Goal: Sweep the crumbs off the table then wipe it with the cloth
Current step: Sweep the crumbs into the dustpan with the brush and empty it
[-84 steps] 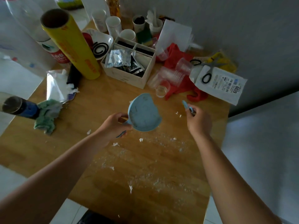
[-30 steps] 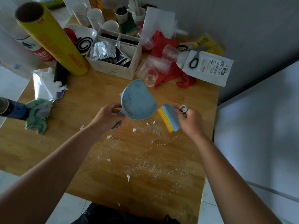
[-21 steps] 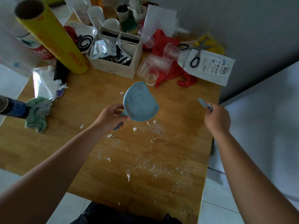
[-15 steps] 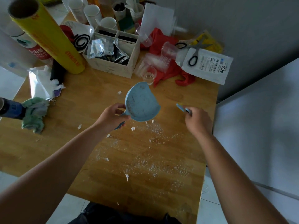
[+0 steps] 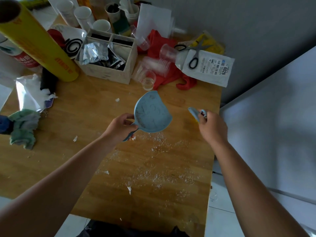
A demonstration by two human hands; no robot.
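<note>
So far: nothing swept.
Crumbs [image 5: 153,175]: scattered across the desk [image 5: 85,117].
Left hand [image 5: 119,127]: gripping dustpan [image 5: 152,113].
Right hand [image 5: 212,127]: clutching brush [image 5: 194,112].
Cloth [image 5: 22,125]: untouched; wiping remains.

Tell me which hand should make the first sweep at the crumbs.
Right. The right hand already grips the brush, close to the crumbs on the table. The left hand holds the dustpan by its handle, ready to catch.

One head-worn camera looks steeply down (wide-angle) at the table [image 5: 82,117].
</note>
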